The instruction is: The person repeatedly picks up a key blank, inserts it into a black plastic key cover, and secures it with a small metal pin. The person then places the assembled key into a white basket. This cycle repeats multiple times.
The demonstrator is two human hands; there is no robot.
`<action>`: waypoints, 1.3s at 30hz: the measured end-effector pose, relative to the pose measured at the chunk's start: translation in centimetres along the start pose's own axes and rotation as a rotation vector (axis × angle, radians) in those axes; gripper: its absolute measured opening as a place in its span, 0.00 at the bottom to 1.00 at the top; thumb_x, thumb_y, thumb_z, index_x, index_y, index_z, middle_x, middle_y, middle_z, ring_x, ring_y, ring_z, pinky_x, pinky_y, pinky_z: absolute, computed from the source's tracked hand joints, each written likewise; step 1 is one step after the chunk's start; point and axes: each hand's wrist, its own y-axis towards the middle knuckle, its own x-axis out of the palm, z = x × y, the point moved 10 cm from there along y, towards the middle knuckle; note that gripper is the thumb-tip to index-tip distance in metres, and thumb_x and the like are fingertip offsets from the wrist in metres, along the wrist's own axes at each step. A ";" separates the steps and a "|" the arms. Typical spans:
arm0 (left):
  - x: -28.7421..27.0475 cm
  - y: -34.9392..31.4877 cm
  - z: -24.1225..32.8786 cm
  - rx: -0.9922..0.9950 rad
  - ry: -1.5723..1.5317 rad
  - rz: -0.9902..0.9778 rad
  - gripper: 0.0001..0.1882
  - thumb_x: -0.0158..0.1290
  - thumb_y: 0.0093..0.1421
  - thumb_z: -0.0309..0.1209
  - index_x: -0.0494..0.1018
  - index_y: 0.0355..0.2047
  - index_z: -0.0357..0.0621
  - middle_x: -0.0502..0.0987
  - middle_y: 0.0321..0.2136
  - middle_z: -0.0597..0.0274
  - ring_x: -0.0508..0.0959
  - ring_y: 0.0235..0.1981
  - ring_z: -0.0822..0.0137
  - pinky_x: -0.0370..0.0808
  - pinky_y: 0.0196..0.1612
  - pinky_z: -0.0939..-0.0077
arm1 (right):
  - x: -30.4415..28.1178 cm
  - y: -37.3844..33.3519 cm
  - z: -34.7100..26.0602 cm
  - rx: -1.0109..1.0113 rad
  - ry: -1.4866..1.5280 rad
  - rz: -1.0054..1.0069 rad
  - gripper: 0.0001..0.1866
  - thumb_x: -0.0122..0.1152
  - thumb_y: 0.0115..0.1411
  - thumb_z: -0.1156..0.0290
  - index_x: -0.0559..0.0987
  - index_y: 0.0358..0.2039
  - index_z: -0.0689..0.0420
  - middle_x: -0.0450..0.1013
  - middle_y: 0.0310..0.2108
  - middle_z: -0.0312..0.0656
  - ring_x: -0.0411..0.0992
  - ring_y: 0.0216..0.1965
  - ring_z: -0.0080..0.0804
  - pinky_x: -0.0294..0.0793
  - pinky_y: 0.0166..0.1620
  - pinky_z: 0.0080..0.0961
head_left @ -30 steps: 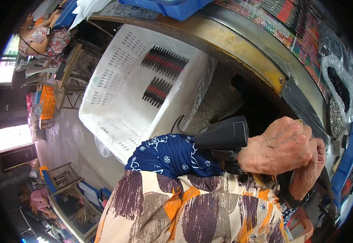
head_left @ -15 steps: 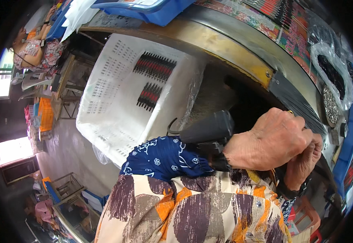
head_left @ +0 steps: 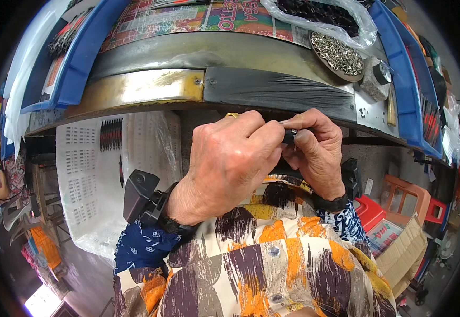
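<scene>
In front of the bench edge, both hands meet at chest height. My right hand (head_left: 317,150) pinches a small black piece (head_left: 290,136) between thumb and fingers; its exact kind does not show. My left hand (head_left: 235,153) is closed beside it, back of the hand up, with the fingertips against or just at the piece. Whatever those left fingers may hold is hidden. Beyond them on the bench is a round dish of small metal rivet-like pieces (head_left: 338,55). A clear plastic bag of black parts (head_left: 322,16) lies behind the dish.
A white crate (head_left: 90,179) below left holds slim black-and-red items (head_left: 111,134). Blue trays stand at left (head_left: 79,58) and right (head_left: 406,79). The metal bench edge (head_left: 150,82) runs across. At lower right are an orange-pink stool (head_left: 409,185) and a cardboard piece (head_left: 404,253).
The view has swung right, bringing the bench front and metal pieces toward the middle. My hands, earlier overlapping at the right, now show side by side with the black piece visible.
</scene>
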 end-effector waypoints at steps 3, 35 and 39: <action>0.0 -0.6 0.0 0.006 0.044 0.020 0.10 0.62 0.43 0.21 0.76 0.29 0.41 0.73 0.21 0.58 0.75 0.20 0.59 0.73 0.23 0.68 | -0.1 -0.3 0.3 0.042 -0.086 0.077 0.05 0.59 0.63 0.75 0.77 0.37 0.62 0.71 0.23 0.34 0.65 0.18 0.15 0.63 0.21 0.11; -10.0 -9.4 -7.7 -0.157 -0.053 0.267 0.08 0.58 0.46 0.28 0.71 0.24 0.38 0.70 0.20 0.56 0.77 0.21 0.61 0.75 0.22 0.69 | 10.4 3.2 5.9 0.025 -0.456 -0.102 0.15 0.61 0.63 0.63 0.71 0.34 0.62 0.68 0.26 0.36 0.62 0.27 0.18 0.61 0.33 0.15; -10.2 -9.5 -7.9 -0.163 -0.061 0.267 0.08 0.57 0.48 0.28 0.72 0.24 0.37 0.70 0.20 0.56 0.77 0.21 0.61 0.75 0.23 0.70 | 10.3 3.1 5.7 0.034 -0.500 -0.097 0.14 0.60 0.63 0.63 0.71 0.35 0.63 0.68 0.27 0.37 0.63 0.29 0.18 0.61 0.34 0.15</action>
